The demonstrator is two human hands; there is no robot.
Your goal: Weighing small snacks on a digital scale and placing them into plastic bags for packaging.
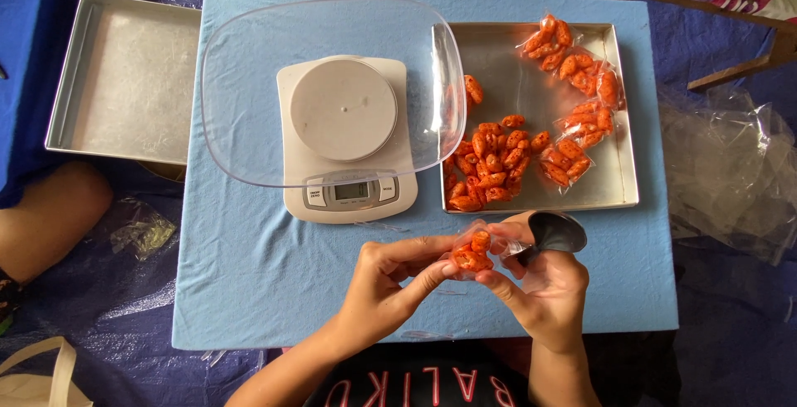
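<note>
White kitchen scale (347,137) under a clear plastic bowl (249,83), empty metal tray (124,75) at left, crumpled clear plastic bags (730,166) at right, on blue cloth (249,266).

A light-blue table (249,266) carries a white scale (347,137) and a metal tray (624,158).

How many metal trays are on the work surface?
2. An empty metal tray sits left of the scale; a second tray to its right holds orange snacks, loose and bagged. None seem hidden.
</note>
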